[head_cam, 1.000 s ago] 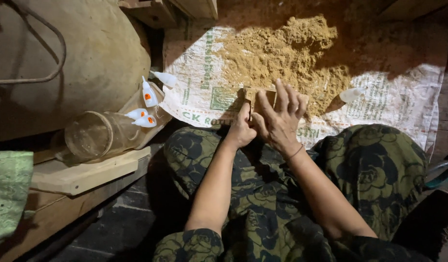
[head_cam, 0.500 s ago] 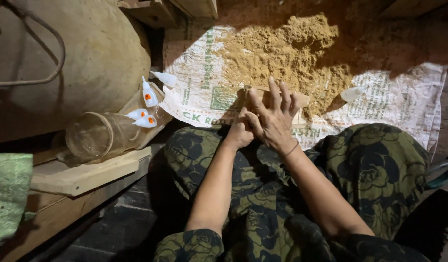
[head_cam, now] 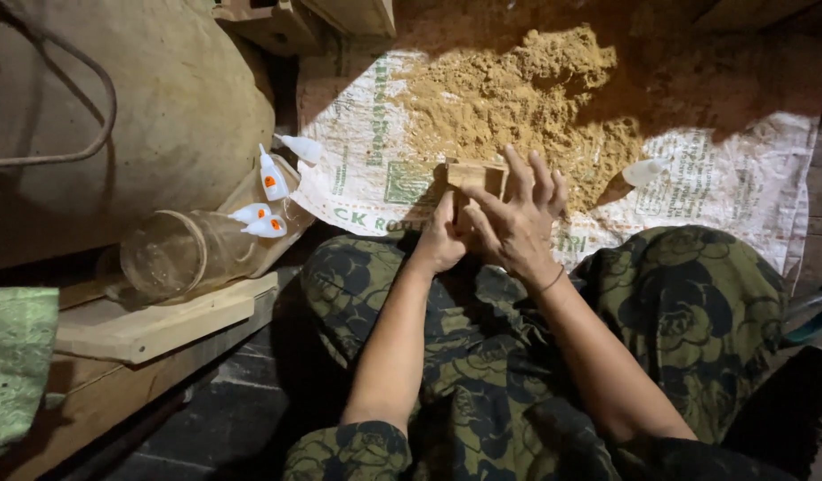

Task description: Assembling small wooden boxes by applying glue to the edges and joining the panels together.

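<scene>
Both hands clasp a small pale wooden box frame above the sawdust heap
Left hand pinches its near edge; right hand lies over it, fingers spread; a loose grip could drop it into sawdust

One view only, head-worn, looking steeply down and forward over the person's own lap. Close range: forearms enter from bottom centre, left hand and right hand meet just above mid-frame. Beyond them, the woven sack spread on the floor fills the upper right. Left edge takes in a jar on its side on a plank. No second view, no overlap.
</scene>
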